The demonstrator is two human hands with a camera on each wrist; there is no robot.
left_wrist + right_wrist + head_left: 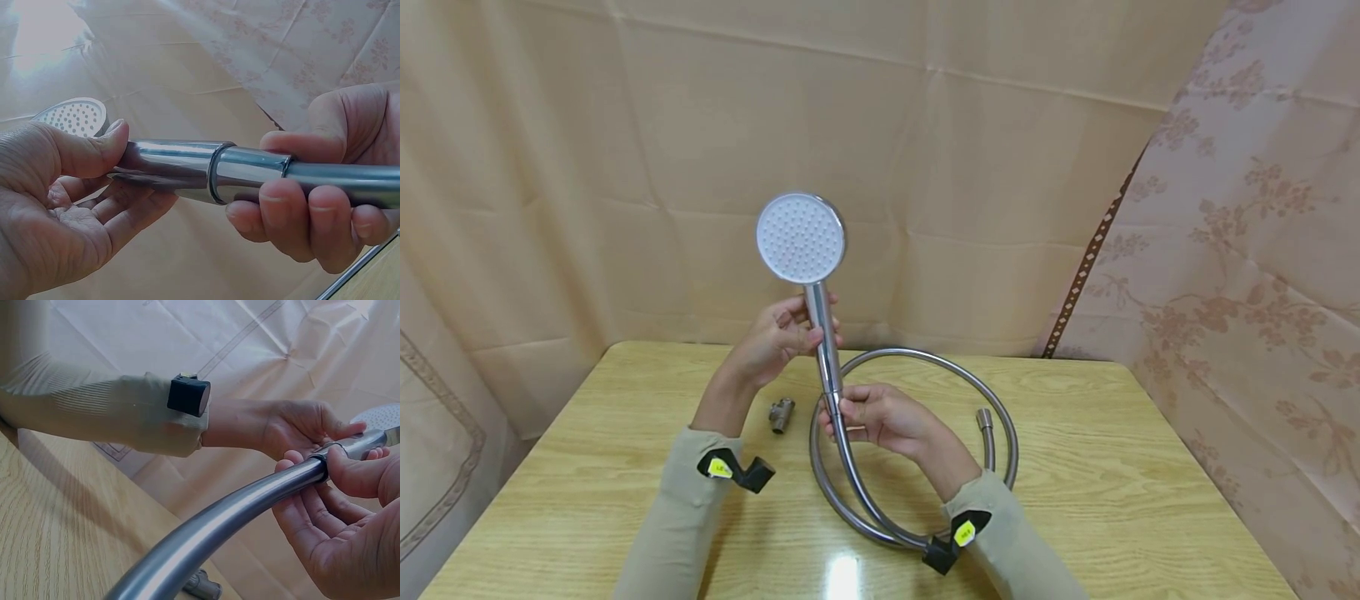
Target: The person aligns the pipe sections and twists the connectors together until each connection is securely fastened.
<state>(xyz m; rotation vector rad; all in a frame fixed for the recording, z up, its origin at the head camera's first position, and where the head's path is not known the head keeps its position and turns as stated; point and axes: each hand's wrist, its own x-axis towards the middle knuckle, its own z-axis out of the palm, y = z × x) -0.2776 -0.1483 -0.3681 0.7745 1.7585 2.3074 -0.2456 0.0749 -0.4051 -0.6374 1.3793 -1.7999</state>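
Note:
A chrome shower head (801, 237) with a round white nozzle face stands raised over the table, its face toward the head camera. My left hand (775, 337) grips its handle (823, 342), thumb in front and fingers behind. Just below, my right hand (887, 417) pinches the hose's connector nut (250, 172) where it meets the handle's lower end. In the left wrist view the nut sits against the handle with a thin seam between them. From the nut, the metal shower hose (206, 531) curves down and coils on the table.
A small metal valve fitting (781, 415) lies on the wooden table (1097, 467) left of the coil. The hose's free end (984, 419) with its nut rests inside the loop at right. Behind the table hangs a beige curtain (1000, 183); a flowered cloth (1262, 250) hangs at right.

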